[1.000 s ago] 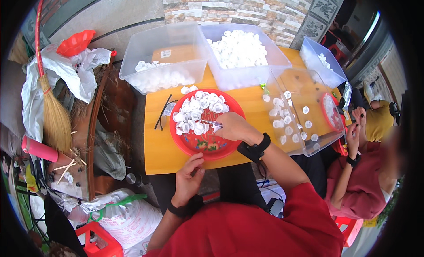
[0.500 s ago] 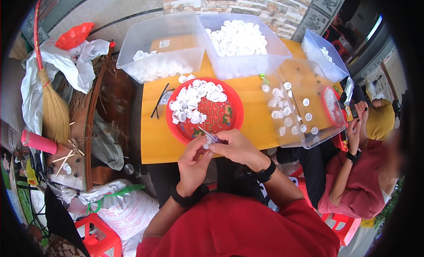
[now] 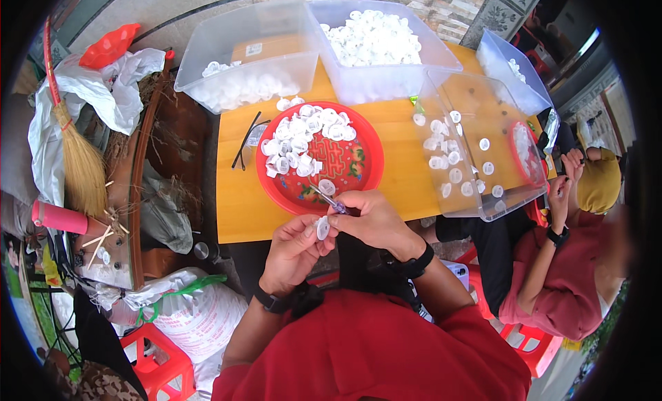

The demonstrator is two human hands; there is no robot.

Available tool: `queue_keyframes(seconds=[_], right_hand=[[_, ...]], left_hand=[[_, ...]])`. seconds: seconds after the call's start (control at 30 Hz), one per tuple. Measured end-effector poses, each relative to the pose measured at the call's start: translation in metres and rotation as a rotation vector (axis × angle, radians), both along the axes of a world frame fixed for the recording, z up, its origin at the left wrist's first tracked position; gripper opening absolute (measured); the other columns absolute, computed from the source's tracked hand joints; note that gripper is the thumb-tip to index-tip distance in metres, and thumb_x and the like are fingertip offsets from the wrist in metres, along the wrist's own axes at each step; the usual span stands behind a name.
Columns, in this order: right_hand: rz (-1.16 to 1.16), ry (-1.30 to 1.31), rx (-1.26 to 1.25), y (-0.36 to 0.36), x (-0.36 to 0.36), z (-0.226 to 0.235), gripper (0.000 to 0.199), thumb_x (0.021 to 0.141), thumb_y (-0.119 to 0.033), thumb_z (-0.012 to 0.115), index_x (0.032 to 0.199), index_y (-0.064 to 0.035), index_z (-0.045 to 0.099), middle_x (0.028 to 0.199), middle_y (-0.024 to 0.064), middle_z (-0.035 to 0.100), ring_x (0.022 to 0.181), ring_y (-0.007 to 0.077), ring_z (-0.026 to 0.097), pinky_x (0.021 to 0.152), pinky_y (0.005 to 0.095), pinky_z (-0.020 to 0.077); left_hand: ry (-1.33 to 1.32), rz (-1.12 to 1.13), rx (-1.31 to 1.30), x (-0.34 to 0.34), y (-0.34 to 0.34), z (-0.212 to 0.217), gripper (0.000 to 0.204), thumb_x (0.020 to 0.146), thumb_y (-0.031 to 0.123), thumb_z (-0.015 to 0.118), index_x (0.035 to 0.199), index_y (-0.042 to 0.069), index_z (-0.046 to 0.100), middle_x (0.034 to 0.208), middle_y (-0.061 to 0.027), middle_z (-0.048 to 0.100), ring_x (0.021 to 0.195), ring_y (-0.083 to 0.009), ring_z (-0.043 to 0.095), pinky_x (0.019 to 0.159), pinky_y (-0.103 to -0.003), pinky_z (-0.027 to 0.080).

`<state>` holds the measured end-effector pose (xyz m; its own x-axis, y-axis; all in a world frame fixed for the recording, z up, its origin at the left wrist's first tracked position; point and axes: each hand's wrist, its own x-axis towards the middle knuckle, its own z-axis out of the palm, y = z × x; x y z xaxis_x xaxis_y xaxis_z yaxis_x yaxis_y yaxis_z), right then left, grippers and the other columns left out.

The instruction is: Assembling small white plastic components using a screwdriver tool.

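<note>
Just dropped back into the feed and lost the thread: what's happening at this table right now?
A person in a red top holds a small white cap in the left hand and works at it with a thin purple-handled tool held in the right hand. Just ahead, a red tray on the yellow table holds a pile of similar caps. A second person sits at the right.

Right hand [image 3: 372, 218] hides most of the thin tool [image 3: 329, 201]; only its tip shows at centre. Seated co-worker [image 3: 552, 277] at right is blurred near the rim. Clear bins' [image 3: 248, 63] small white contents are indistinct.
</note>
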<state>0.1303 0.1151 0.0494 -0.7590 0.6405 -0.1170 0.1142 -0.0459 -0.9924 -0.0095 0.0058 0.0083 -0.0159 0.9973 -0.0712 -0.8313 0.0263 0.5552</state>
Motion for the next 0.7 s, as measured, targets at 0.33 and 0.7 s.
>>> queue_keyframes(seconds=[0.33, 0.7], right_hand=[[-0.083, -0.002, 0.052, -0.006, -0.003, -0.001, 0.011, 0.080, -0.008, 0.059, 0.079, 0.0032, 0.058, 0.065, 0.0020, 0.056, 0.061, 0.0059, 0.050, 0.053, 0.0239, 0.0394], [-0.077, -0.058, 0.188, -0.027, 0.000, -0.002, 0.014, 0.081, -0.009, 0.058, 0.091, 0.0021, 0.058, 0.069, 0.0057, 0.057, 0.062, 0.0096, 0.051, 0.054, 0.0271, 0.0401]], left_hand=[[0.138, 0.236, -0.009, 0.010, -0.004, 0.007, 0.032, 0.088, 0.010, 0.053, 0.117, -0.004, 0.051, 0.103, -0.0141, 0.061, 0.088, -0.0207, 0.060, 0.077, -0.030, 0.048], [0.299, 0.412, 0.044, 0.009, -0.008, 0.002, 0.034, 0.083, -0.001, 0.058, 0.117, -0.003, 0.053, 0.108, -0.0123, 0.060, 0.095, -0.0169, 0.058, 0.075, -0.026, 0.047]])
